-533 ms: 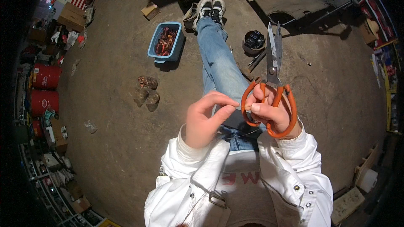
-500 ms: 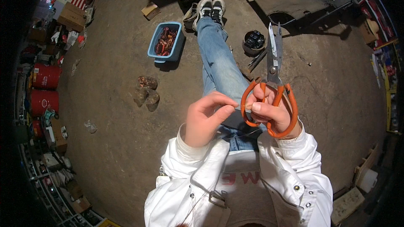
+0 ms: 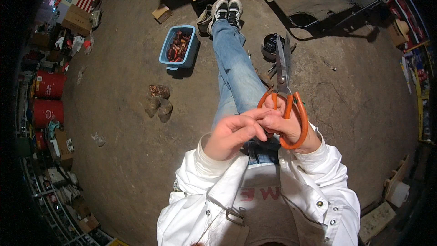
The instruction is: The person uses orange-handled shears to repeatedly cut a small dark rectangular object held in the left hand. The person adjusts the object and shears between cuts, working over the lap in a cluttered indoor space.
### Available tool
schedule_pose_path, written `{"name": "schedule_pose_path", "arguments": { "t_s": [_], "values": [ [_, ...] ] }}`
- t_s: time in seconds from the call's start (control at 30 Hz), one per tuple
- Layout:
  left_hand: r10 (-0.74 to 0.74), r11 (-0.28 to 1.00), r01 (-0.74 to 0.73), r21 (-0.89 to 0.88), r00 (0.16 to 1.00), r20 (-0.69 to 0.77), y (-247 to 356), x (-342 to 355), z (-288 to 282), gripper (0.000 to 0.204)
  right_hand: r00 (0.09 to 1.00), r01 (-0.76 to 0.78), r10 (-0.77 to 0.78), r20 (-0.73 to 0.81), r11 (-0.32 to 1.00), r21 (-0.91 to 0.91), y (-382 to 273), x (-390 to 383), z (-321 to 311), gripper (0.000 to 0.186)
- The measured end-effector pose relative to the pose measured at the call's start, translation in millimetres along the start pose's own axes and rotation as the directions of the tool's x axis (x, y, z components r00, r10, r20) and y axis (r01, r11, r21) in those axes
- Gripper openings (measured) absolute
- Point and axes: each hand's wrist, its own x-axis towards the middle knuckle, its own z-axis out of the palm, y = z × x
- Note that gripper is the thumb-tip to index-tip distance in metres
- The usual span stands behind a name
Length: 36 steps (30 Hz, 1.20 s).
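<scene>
Large scissors (image 3: 282,79) with orange-covered handles hang on my right hand (image 3: 293,123), its fingers and thumb through the loops. Their grey blades point away from me, nearly together. My left hand (image 3: 231,135) has bent fingers, and its fingertips meet the fingers of my right hand in front of my lap. Whatever thin thing may lie between the fingertips is hidden. My legs in blue jeans (image 3: 234,59) stretch out ahead, below the blades.
Left of my legs stands a blue plastic bin (image 3: 187,65) holding reddish, copper-coloured scraps. Several lumpy bundles (image 3: 159,92) lie nearer. A round pot (image 3: 267,54) with black items sits beyond the scissors. A dark folding cot (image 3: 314,0) is far right; red drums (image 3: 49,111) line the left.
My left hand has moved right until its fingertips reach my right hand; a thin strand seen between them is hidden now. My right hand and the scissors have shifted left.
</scene>
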Motion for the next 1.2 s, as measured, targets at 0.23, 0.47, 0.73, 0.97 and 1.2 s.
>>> {"name": "schedule_pose_path", "arguments": {
  "t_s": [0.23,0.47,0.73,0.97,1.2],
  "values": [
    [0.094,0.994,-0.1,-0.039,0.987,-0.126,-2.3,1.0,-1.0,0.027,0.963,0.234,-0.255,-0.089,0.953,-0.194,13.5,1.4,-1.7,0.032],
    [-0.01,0.931,-0.03,-0.364,0.994,-0.107,2.3,-6.4,-2.8,0.028,0.934,0.266,-0.357,-0.015,0.721,-0.64,3.1,-7.3,-10.3,0.075],
    [0.159,0.953,-0.206,-0.224,0.964,-0.214,-5.2,-8.6,-1.8,0.027,0.828,0.327,-0.51,0.232,0.104,-0.939,-4.0,-10.2,-3.5,0.072],
    [0.185,0.966,-0.226,-0.125,0.943,-0.276,-5.4,-9.2,1.7,0.027,0.756,0.274,-0.591,0.283,-0.108,-0.956,0.9,-10.7,-2.7,0.064],
    [0.167,0.97,-0.213,-0.117,0.933,-0.318,-6.4,-10.0,2.1,0.025,0.766,0.263,-0.587,0.262,-0.087,-0.961,4.1,-10.0,-2.5,0.061]
  ]
}}
